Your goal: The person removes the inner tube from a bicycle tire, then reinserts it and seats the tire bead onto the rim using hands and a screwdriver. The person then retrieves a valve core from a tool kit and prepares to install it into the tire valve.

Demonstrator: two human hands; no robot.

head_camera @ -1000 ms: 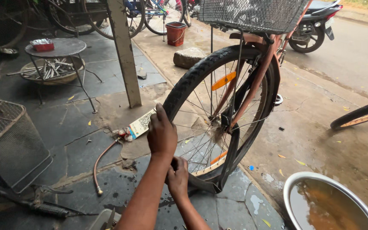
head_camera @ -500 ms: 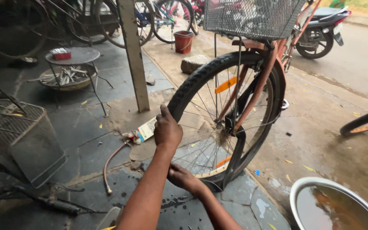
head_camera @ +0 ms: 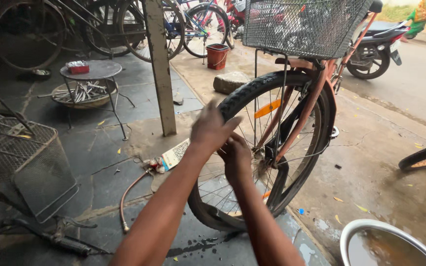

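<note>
Head view shows us both our bare arms reaching forward to the front wheel (head_camera: 272, 148) of an orange bicycle (head_camera: 316, 93) that stands upright on a wet stone floor (head_camera: 94, 148). Our left hand (head_camera: 212, 129) lies over the black tyre (head_camera: 252, 88) on its near upper edge, fingers stretched fairly flat and a little blurred; whether they actually press the rubber or sit just off it, we cannot tell, and its grip closes on nothing we can see. Our right hand (head_camera: 236, 158) sits just below and beside the left, at the rim among the spokes, fingers curled inward; whether that grip holds anything is hidden from us. A wire basket (head_camera: 301, 24) hangs above the wheel. Left of our arms, on the floor, lie a bent hose (head_camera: 130, 197) and a flattened white packet (head_camera: 176, 153), near a grey post (head_camera: 159, 69). Farther left stands a small round surface (head_camera: 97, 70) with a red box (head_camera: 79, 68) on it, and a tray of metal tools (head_camera: 82, 92) sits under it. A wire crate (head_camera: 20, 162) fills the left edge. At lower right we see the rim of a metal basin of brown water (head_camera: 390, 246).
</note>
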